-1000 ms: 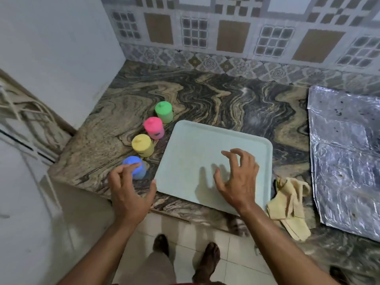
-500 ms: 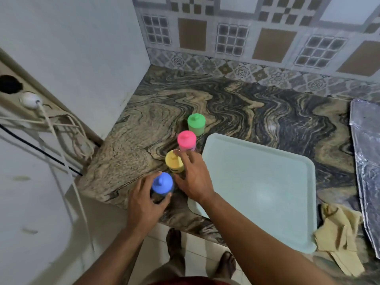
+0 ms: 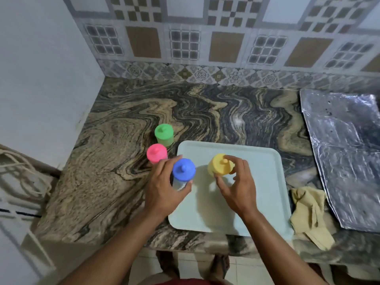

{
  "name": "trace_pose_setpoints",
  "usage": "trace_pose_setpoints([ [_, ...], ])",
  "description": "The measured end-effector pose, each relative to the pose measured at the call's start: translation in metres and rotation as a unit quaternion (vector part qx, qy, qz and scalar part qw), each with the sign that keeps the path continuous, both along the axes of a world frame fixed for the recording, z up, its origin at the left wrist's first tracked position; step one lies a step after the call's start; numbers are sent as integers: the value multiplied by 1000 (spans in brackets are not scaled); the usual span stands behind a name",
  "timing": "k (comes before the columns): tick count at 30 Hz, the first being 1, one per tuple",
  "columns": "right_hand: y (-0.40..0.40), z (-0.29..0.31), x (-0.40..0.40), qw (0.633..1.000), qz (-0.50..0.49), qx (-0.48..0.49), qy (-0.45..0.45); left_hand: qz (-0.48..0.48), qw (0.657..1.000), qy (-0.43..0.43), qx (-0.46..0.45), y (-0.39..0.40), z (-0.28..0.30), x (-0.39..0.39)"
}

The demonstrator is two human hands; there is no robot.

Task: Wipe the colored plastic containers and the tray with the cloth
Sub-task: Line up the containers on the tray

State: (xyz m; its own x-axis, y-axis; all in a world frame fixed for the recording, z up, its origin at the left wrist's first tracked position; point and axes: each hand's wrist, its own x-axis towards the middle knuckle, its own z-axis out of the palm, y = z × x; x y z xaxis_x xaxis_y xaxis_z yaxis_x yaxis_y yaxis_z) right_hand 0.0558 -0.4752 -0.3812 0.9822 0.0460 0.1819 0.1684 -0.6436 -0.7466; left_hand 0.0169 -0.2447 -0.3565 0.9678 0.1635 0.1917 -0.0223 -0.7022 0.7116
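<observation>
A pale blue tray (image 3: 261, 182) lies on the marble counter. My left hand (image 3: 162, 188) grips the blue-lidded container (image 3: 183, 170), held over the tray's left edge. My right hand (image 3: 239, 186) holds the yellow container (image 3: 220, 165) above the tray's middle. The pink container (image 3: 156, 153) and the green container (image 3: 163, 134) stand on the counter just left of the tray. A crumpled yellow cloth (image 3: 310, 214) lies on the counter to the right of the tray, untouched.
A sheet of silver foil (image 3: 345, 153) covers the counter at the right. A white wall (image 3: 45, 75) closes the left side, with cables (image 3: 18, 175) hanging below it. The counter's front edge (image 3: 185, 246) runs just under the tray; my feet stand on floor tiles.
Both hands closed on containers on the counter and carried them right: the blue one to the tray's left edge, the yellow one over the tray. The camera view has shifted too.
</observation>
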Motion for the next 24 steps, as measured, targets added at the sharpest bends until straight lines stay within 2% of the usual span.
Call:
trace_pose_setpoints([
  [5,-86,-3,27,993,-108,-33,30,-76,996,38,-12,-75,-10,61],
  [11,-135,-5,49,988,-124,-67,55,-129,989,71,15,-141,-19,108],
  [18,-141,-4,58,988,-125,-58,66,-133,987,75,44,-162,-23,123],
  [21,-141,-2,54,988,-119,-62,70,-145,982,110,40,-159,-20,122],
  [24,-140,8,50,988,-139,-62,16,-150,982,111,39,-145,-13,112],
])
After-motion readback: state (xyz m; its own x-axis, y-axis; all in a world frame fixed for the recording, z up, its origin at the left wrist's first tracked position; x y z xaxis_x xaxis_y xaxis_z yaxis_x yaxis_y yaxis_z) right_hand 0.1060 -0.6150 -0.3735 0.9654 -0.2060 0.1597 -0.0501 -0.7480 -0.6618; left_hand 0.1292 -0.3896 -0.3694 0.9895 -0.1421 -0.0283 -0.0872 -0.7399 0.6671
